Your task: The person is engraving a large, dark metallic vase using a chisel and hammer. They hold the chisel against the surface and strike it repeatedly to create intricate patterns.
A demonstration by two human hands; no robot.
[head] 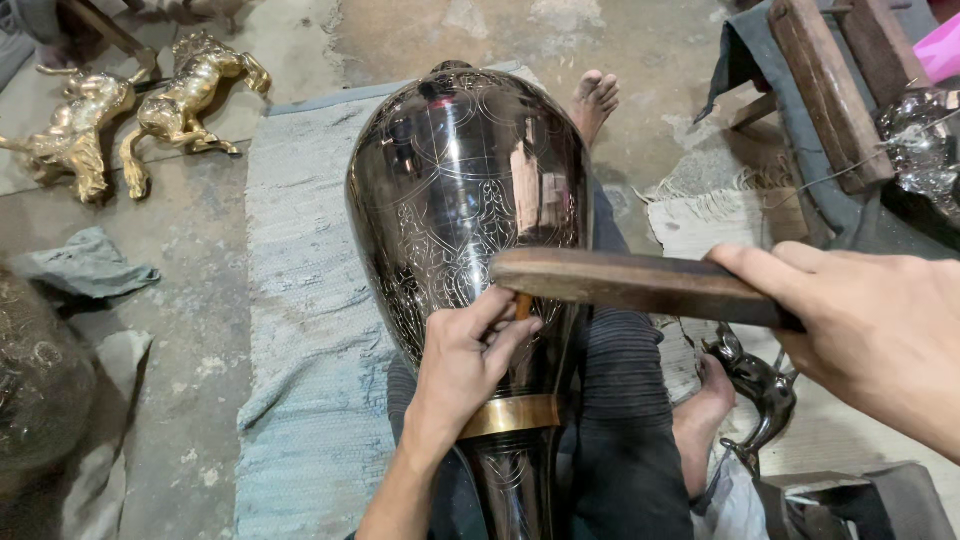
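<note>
Item: dark engraved metal vase (465, 200), lying across your lap over the blue mat (300, 300) on the floor. Your left hand (465, 365) pinches a thin chisel (522, 305) against its side. Your right hand (880, 330) is closed around a wooden mallet (630, 283) above the chisel. Two brass horses (130, 110) lie well apart.

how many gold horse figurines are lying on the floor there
2. Both lie side by side at the upper left on the concrete floor: the left gold horse near the frame edge, the right gold horse beside it. Others may be out of view.
</note>
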